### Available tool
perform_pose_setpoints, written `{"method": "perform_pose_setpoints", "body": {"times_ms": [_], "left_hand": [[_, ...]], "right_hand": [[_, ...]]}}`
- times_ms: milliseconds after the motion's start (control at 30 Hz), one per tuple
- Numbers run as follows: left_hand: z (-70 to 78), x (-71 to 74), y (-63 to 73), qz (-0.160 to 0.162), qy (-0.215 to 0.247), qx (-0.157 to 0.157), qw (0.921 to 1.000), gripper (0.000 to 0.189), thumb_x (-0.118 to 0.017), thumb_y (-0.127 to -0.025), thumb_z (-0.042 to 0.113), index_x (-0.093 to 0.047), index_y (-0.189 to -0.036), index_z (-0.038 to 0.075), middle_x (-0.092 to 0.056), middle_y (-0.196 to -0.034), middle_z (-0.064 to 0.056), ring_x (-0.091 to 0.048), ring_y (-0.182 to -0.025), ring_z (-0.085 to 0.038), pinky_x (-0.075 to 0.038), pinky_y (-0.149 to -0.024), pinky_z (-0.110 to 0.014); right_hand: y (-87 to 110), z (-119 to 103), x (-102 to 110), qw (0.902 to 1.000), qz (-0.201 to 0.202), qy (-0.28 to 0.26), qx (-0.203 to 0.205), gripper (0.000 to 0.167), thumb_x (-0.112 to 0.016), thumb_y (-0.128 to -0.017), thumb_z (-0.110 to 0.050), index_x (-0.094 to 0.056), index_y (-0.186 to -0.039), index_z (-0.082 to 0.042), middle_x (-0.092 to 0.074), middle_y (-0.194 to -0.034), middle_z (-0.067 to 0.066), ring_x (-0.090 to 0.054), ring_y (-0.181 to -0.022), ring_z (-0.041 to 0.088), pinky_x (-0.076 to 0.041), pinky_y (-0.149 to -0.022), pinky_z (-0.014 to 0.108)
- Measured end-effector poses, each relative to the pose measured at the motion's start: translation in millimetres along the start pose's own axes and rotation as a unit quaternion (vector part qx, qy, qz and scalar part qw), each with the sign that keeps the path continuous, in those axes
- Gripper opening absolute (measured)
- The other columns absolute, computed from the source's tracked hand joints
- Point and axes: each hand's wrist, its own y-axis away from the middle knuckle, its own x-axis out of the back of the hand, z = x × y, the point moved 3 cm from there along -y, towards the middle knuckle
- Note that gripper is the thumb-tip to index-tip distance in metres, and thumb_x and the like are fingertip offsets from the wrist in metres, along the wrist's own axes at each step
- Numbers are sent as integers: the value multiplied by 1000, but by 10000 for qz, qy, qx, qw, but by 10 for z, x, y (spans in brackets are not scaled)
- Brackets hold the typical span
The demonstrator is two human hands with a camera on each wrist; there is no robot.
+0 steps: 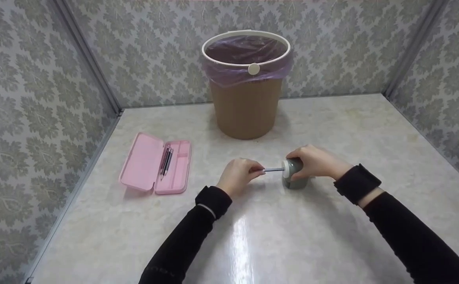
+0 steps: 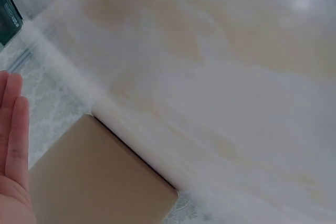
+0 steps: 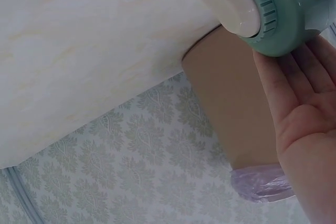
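Observation:
A green pencil sharpener [image 1: 295,184] with a white front stands on the table, and my right hand [image 1: 319,161] grips it from above. Its white crank [image 3: 226,1] with a green knob shows in the right wrist view, and the palm of my right hand [image 3: 310,124] lies by the green body. My left hand [image 1: 239,174] pinches a pencil [image 1: 273,169], whose far end meets the sharpener's white front. The tip is hidden. In the left wrist view only part of my left hand [image 2: 14,150] shows, with the sharpener [image 2: 8,18] at the edge.
An open pink pencil case [image 1: 180,173] lies on the left of the table, with several dark pencils [image 1: 166,162] inside. Behind the hands stands a brown bin [image 1: 247,106] lined with a purple bag [image 1: 225,75]. Patterned walls [image 1: 154,51] enclose the table's back and sides.

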Motion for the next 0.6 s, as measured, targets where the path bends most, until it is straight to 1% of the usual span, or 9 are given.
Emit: {"method": "perform_pose_setpoints", "body": {"times_ms": [133, 300, 467, 600], "left_hand": [[-16, 6, -4, 36, 56, -25, 10000, 15, -74, -94, 26, -83, -99, 15, -82, -97, 2, -77, -90, -14, -58, -86, -30], [-42, 11, 0, 62, 39, -59, 10000, 15, -74, -94, 26, -83, -99, 15, -82, -96, 1, -77, -89, -14, -58, -85, -30], [-50, 27, 4, 60, 100, -15, 9999, 15, -75, -93, 25, -83, -98, 14, -82, -93, 1, -76, -87, -14, -59, -84, -31], [-56, 35, 9, 37, 132, 27, 9999, 14, -75, -92, 25, -83, -98, 14, -82, -93, 0, -76, -87, -14, -58, -84, -31]], "right_hand": [[-1, 8, 0, 10000, -32, 19, -36, 30, -89, -76, -16, -74, -100, -5, -75, -91, 4, -65, -77, 13, -52, -68, 29], [-4, 19, -7, 9999, -48, 12, -106, 34, -89, -76, -16, -74, -103, -4, -76, -93, 6, -66, -78, 13, -54, -69, 31], [-2, 23, -2, 10000, -16, 5, -39, 32, -89, -75, -16, -74, -100, -5, -75, -88, 4, -64, -75, 12, -52, -67, 29], [-2, 28, -3, 10000, 16, 45, -25, 32, -89, -74, -16, -74, -100, -5, -75, -88, 4, -64, -74, 12, -51, -67, 28]]}}
